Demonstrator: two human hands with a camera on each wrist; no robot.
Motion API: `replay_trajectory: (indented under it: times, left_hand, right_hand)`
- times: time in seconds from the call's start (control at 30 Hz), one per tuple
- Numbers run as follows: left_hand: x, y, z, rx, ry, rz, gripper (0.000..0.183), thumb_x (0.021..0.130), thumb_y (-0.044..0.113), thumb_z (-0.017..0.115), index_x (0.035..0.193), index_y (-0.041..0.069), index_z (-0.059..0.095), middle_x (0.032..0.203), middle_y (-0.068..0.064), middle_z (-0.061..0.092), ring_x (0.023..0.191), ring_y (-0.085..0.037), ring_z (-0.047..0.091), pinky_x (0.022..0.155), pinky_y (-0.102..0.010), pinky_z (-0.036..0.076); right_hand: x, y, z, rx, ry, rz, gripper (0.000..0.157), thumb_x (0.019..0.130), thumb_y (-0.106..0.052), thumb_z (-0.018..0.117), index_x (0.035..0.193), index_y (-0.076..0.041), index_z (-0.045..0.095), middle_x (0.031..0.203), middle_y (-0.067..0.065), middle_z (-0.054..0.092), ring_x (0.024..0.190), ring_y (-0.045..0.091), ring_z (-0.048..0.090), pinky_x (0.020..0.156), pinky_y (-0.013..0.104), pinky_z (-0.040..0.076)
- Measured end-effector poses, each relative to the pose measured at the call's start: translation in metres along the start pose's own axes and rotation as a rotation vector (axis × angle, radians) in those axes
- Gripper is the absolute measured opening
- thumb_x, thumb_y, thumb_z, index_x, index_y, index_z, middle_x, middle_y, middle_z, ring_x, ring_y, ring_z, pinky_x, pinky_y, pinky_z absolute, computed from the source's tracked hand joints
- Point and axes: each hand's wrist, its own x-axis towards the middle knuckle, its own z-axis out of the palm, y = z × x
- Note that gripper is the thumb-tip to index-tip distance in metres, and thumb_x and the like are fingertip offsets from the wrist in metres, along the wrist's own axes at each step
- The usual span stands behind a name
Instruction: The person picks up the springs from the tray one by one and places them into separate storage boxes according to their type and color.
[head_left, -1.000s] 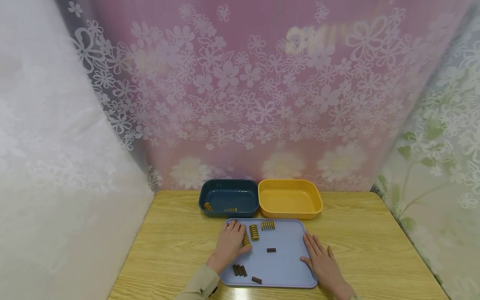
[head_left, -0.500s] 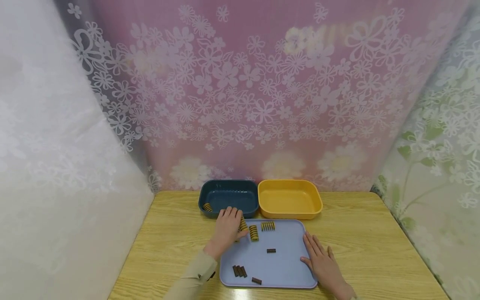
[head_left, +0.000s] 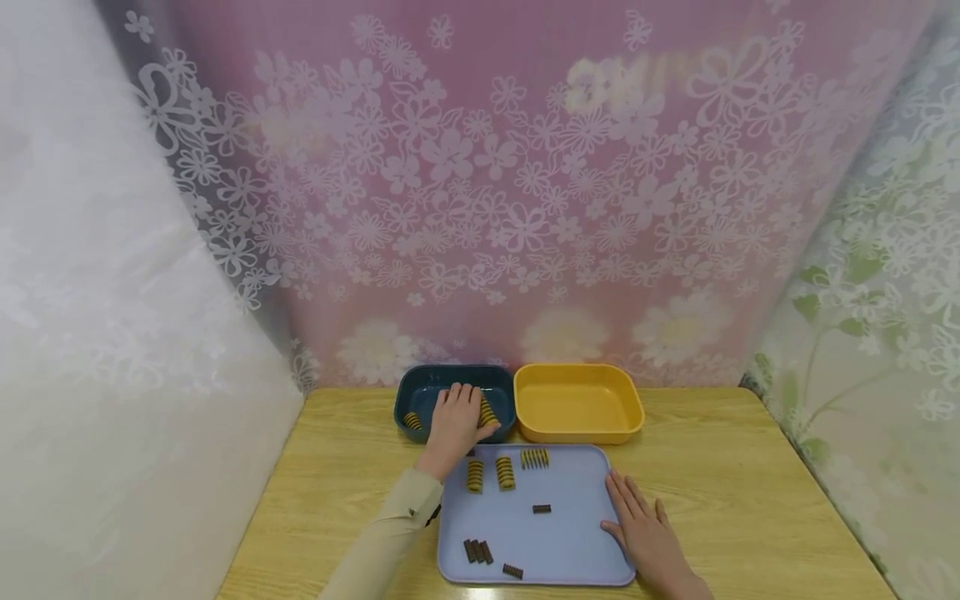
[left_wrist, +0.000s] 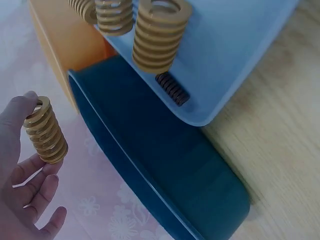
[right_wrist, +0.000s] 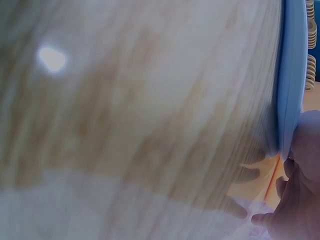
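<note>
My left hand (head_left: 453, 423) pinches a large yellow coil spring (left_wrist: 46, 131) between thumb and fingertips, over the dark blue bin (head_left: 431, 380). Another yellow spring (head_left: 413, 422) lies in the bin's left end; my hand hides part of the interior. On the light blue tray (head_left: 577, 550) lie three yellow springs: a left one (head_left: 475, 477), a middle one (head_left: 505, 473) and a right one (head_left: 535, 458). My right hand (head_left: 647, 533) rests with extended fingers along the tray's right edge.
A yellow bin (head_left: 579, 435) stands right of the dark blue one, behind the tray. Several small dark springs lie on the tray: a group (head_left: 478, 551), one at the front (head_left: 513, 572), one mid-tray (head_left: 542, 508), and one at the back-left corner (left_wrist: 172, 89).
My left hand has lifted a yellow spring off the tray's left part and carried it back over the dark blue bin. The right hand stays at the tray edge.
</note>
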Motion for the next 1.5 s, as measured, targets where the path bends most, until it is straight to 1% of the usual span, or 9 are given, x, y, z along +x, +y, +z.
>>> replay_trajectory:
  times: [0.13, 0.2, 0.43, 0.7, 0.93, 1.1, 1.27, 1.37, 1.5]
  left_hand:
    - [0.01, 0.001, 0.009, -0.033, -0.001, -0.021, 0.065, 0.081, 0.062, 0.076, 0.115, 0.008, 0.062, 0.107, -0.01, 0.063, 0.103, -0.028, 0.056, 0.09, -0.041, 0.048]
    - [0.015, 0.002, 0.014, -0.05, -0.03, -0.035, 0.065, 0.082, 0.061, 0.076, 0.116, 0.008, 0.062, 0.108, -0.01, 0.064, 0.104, -0.029, 0.056, 0.091, -0.042, 0.048]
    - [0.029, 0.007, 0.028, -0.103, -0.199, -0.079, 0.065, 0.083, 0.057, 0.077, 0.121, 0.007, 0.063, 0.114, -0.012, 0.064, 0.111, -0.031, 0.055, 0.099, -0.047, 0.046]
    - [0.041, 0.01, 0.043, -0.115, -0.331, -0.068, 0.061, 0.084, 0.053, 0.077, 0.124, 0.009, 0.066, 0.119, -0.011, 0.066, 0.116, -0.031, 0.056, 0.102, -0.048, 0.045]
    - [0.043, 0.006, 0.059, -0.142, -0.436, -0.038, 0.052, 0.084, 0.047, 0.08, 0.122, 0.013, 0.07, 0.122, -0.009, 0.069, 0.117, -0.03, 0.057, 0.104, -0.051, 0.045]
    - [0.044, 0.002, 0.066, -0.181, -0.453, -0.011, 0.047, 0.083, 0.045, 0.082, 0.119, 0.015, 0.072, 0.121, -0.007, 0.069, 0.116, -0.03, 0.057, 0.103, -0.053, 0.045]
    - [0.042, 0.0, 0.063, -0.234, -0.444, -0.012, 0.043, 0.086, 0.045, 0.078, 0.118, 0.015, 0.072, 0.121, -0.007, 0.07, 0.113, -0.031, 0.058, 0.101, -0.054, 0.046]
    - [0.041, 0.002, 0.058, -0.278, -0.412, -0.021, 0.039, 0.09, 0.044, 0.073, 0.116, 0.014, 0.073, 0.118, -0.008, 0.07, 0.109, -0.031, 0.059, 0.1, -0.054, 0.047]
    - [0.043, 0.005, 0.051, -0.319, -0.333, -0.032, 0.027, 0.096, 0.034, 0.07, 0.113, 0.013, 0.074, 0.11, -0.007, 0.072, 0.103, -0.029, 0.061, 0.096, -0.052, 0.049]
  right_hand:
    - [-0.002, 0.001, 0.001, 0.001, 0.0, 0.006, 0.069, 0.098, -0.037, 0.064, 0.155, -0.005, 0.04, 0.162, 0.013, 0.035, 0.147, 0.04, 0.033, 0.106, 0.075, 0.026]
    - [-0.003, 0.002, 0.001, 0.004, -0.003, 0.008, 0.07, 0.098, -0.037, 0.064, 0.155, -0.005, 0.039, 0.162, 0.013, 0.035, 0.147, 0.04, 0.033, 0.106, 0.075, 0.027]
    - [-0.004, 0.003, 0.002, 0.004, 0.002, 0.011, 0.07, 0.098, -0.037, 0.064, 0.155, -0.006, 0.039, 0.162, 0.012, 0.035, 0.147, 0.04, 0.033, 0.106, 0.075, 0.027]
    - [-0.002, 0.003, 0.002, 0.011, 0.019, 0.007, 0.069, 0.098, -0.036, 0.064, 0.155, -0.006, 0.039, 0.163, 0.012, 0.034, 0.147, 0.04, 0.033, 0.106, 0.075, 0.026]
    - [0.0, 0.001, 0.002, 0.016, 0.03, -0.001, 0.069, 0.098, -0.034, 0.065, 0.155, -0.005, 0.04, 0.162, 0.012, 0.034, 0.147, 0.04, 0.033, 0.105, 0.076, 0.027]
    - [0.0, 0.002, 0.004, 0.011, 0.027, 0.001, 0.069, 0.098, -0.034, 0.065, 0.155, -0.005, 0.039, 0.163, 0.012, 0.034, 0.147, 0.039, 0.033, 0.105, 0.076, 0.027]
    - [0.001, 0.002, 0.004, 0.012, 0.025, -0.001, 0.069, 0.098, -0.034, 0.065, 0.155, -0.005, 0.039, 0.163, 0.012, 0.034, 0.147, 0.039, 0.033, 0.105, 0.076, 0.027]
    - [0.0, 0.002, 0.003, 0.01, 0.018, 0.003, 0.069, 0.098, -0.035, 0.064, 0.155, -0.006, 0.039, 0.163, 0.011, 0.033, 0.148, 0.039, 0.032, 0.106, 0.075, 0.027]
    - [0.0, 0.002, 0.001, 0.009, -0.004, 0.012, 0.07, 0.099, -0.036, 0.063, 0.156, -0.007, 0.037, 0.164, 0.011, 0.032, 0.149, 0.039, 0.031, 0.107, 0.075, 0.026]
